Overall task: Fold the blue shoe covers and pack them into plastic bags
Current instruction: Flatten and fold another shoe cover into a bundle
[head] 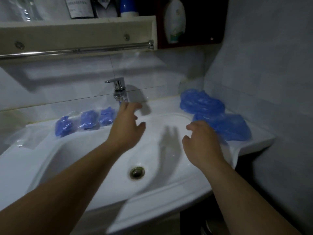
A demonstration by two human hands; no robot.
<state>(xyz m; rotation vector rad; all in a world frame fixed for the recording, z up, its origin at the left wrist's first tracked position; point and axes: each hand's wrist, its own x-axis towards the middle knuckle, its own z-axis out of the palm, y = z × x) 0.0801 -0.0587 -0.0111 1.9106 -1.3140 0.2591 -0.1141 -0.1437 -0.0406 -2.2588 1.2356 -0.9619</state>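
a loose heap of blue shoe covers (pixel 201 103) lies crumpled and unfolded on the back right corner of the sink rim (pixel 169 192), close against the wall. a flatter loose cover (pixel 235 128) is spread just in front of the heap, touching it, near the rim's right edge. on the back left of the rim, three packed plastic bags (pixel 89 119) lie side by side in a row, each clear with a bunched blue cover inside. further left lie flat clear bags (pixel 22 138), blurred.
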